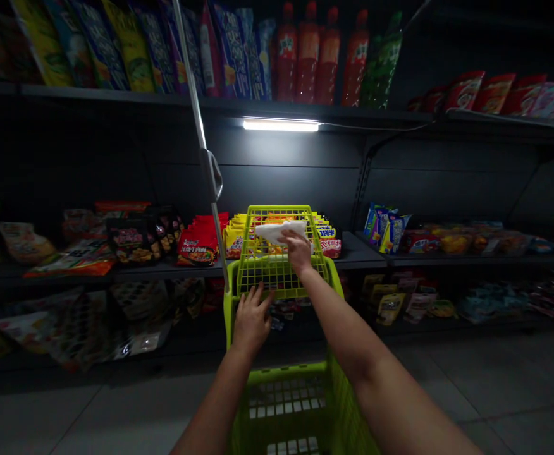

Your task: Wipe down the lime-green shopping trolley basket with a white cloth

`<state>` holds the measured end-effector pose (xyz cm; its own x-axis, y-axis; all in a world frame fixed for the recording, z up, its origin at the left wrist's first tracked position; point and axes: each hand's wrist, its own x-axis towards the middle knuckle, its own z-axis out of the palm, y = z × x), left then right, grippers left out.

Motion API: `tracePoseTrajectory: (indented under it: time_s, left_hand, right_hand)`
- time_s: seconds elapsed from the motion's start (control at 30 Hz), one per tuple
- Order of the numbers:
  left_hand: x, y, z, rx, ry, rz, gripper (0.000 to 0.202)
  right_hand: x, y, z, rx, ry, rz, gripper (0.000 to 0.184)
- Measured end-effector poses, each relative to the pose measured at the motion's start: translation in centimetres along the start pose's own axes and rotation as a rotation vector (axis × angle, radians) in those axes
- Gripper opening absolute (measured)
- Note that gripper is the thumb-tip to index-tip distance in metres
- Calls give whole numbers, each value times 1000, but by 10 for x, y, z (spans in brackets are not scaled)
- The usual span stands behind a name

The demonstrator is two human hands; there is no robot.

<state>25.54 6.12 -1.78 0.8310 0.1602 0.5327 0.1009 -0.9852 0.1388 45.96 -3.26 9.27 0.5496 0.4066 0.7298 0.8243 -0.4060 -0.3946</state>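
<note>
White packet [281, 232] gripped in the right hand [298, 251] over a lime-green plastic shopping cart [289, 373]

Nearest, the cart's rear rim sits low between both forearms, with its green mesh panel [277, 275] standing upright beyond. The left hand [252, 319] is open, palm down, fingers spread, just behind that panel; whether it touches, I cannot tell. The right arm reaches forward, its hand closed on the soft, plain white packet, which sits in front of the panel's upper part. Farther off, red snack bags [198, 240] and yellow snack packets [239, 243] line the edge of a dark metal shelf [353, 253]. Higher up are a chrome pole [196, 114], an LED light bar [281, 125] and red bottles [308, 54].
</note>
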Motion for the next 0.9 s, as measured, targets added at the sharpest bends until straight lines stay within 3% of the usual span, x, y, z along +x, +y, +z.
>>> tracePoseTrajectory:
  time_s: [0.13,0.23,0.3,0.4,0.5,0.57,0.63,0.73,0.83,0.9]
  left_hand:
    - [-1,-6,-4,0,9,-23,65]
    - [-3,-8,-7,9,6,-42,58]
    - [-5,-6,-8,13,1,-44,53]
    - [-5,-3,-8,10,4,-44,52]
    - [-4,-1,-7,-5,2,-42,55]
    - [-4,0,-7,-12,-5,-33,56]
    - [-3,0,-6,-12,-9,-25,56]
    - [-1,-2,-5,-13,-17,-38,57]
    - [1,-5,-3,-14,-43,-43,58]
    - [1,-6,-2,-18,-57,-37,59]
  right_hand:
    - [-75,-10,19,-20,-146,-98,38]
    - [-126,-12,13,-6,-267,-153,34]
    - [-137,-12,2,31,-350,-190,35]
    - [-104,-14,-17,130,-358,-164,39]
    - [-31,-22,-30,209,-54,-47,45]
    - [15,-29,-26,197,127,-21,51]
    - [43,-35,-9,123,129,-23,53]
    - [43,-39,29,8,-5,-8,43]
    - [10,-41,58,-22,-65,-28,32]
    - [-19,-43,63,-46,-119,-67,28]
